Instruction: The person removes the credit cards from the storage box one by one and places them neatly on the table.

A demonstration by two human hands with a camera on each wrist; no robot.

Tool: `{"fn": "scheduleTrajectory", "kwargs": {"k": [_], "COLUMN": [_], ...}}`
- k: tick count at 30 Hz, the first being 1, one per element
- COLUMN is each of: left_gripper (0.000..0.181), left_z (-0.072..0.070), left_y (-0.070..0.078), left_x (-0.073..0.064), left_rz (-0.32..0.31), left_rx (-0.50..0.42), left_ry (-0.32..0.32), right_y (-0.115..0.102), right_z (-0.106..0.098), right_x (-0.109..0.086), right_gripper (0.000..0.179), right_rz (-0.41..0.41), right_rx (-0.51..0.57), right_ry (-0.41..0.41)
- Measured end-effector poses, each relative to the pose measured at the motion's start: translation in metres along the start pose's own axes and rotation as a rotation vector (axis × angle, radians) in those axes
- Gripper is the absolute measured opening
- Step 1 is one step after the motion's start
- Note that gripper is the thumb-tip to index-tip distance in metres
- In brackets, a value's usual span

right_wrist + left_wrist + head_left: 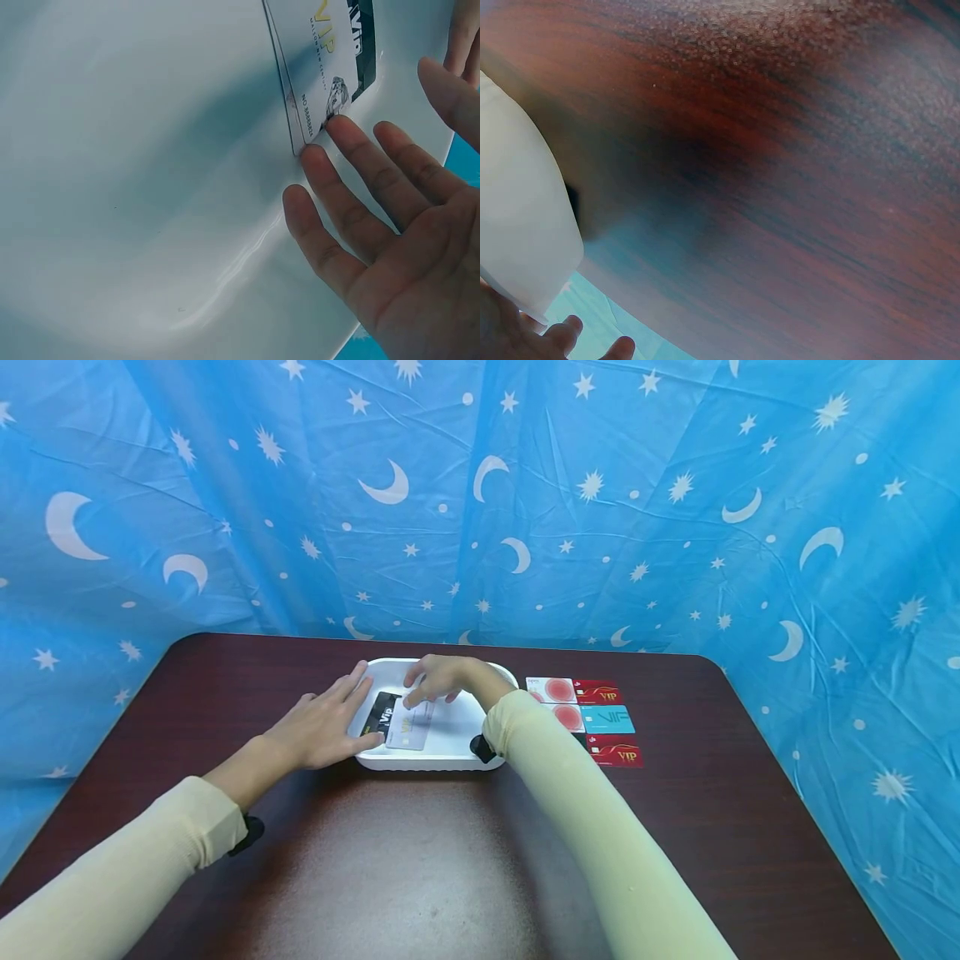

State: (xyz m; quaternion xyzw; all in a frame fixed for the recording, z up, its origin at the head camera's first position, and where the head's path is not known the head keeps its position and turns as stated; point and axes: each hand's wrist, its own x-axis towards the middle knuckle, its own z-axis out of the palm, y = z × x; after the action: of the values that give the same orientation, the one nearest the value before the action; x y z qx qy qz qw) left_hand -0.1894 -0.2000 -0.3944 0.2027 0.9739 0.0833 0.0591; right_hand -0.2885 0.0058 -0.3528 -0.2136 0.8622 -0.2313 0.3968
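A white tray (431,765) holds a black Vip card (379,713) and a silver-white VIP card (407,733), which overlaps the black one. Another card's edge shows beneath the silver-white card (319,67) in the right wrist view. Reaching over the tray from the right, my right hand (444,677) has its fingertips at the end of the silver-white card, fingers spread and thumb apart. My left hand (318,731) lies along the tray's left rim with fingers extended, its thumb near the cards' lower end. Only part of that left hand (517,330) appears in the left wrist view.
Right of the tray, several cards lie in rows on the dark wooden table (420,877), including red VIP cards (615,750), a teal card (608,719) and a white card with red circles (551,689). A blue curtain (480,510) with moons and stars hangs behind the table.
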Motion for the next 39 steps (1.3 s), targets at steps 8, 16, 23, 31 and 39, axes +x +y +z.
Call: {"fn": "scheduleTrajectory", "kwargs": {"k": [8, 16, 23, 31, 39], "left_gripper": [0.094, 0.093, 0.093, 0.093, 0.093], "left_z": [-0.001, -0.001, 0.0, 0.0, 0.0], "left_y": [0.001, 0.002, 0.002, 0.002, 0.002], "left_x": [0.0, -0.001, -0.001, -0.001, -0.002], "left_rz": [-0.004, -0.005, -0.003, -0.004, -0.002], "left_rx": [0.005, -0.002, 0.0, -0.004, -0.011], "left_ry": [-0.003, -0.003, -0.003, -0.007, 0.0], "right_y": [-0.003, -0.007, -0.01, -0.011, -0.013], "right_z": [0.003, 0.006, 0.007, 0.01, 0.012], "right_x": [0.0, 0.0, 0.0, 0.003, 0.002], "right_gripper": [0.048, 0.05, 0.05, 0.047, 0.038], "right_rz": [0.014, -0.002, 0.009, 0.014, 0.019], "right_rx": [-0.057, -0.076, -0.044, -0.046, -0.059], "right_ry": [-0.018, -0.05, -0.089, -0.107, -0.099]}}
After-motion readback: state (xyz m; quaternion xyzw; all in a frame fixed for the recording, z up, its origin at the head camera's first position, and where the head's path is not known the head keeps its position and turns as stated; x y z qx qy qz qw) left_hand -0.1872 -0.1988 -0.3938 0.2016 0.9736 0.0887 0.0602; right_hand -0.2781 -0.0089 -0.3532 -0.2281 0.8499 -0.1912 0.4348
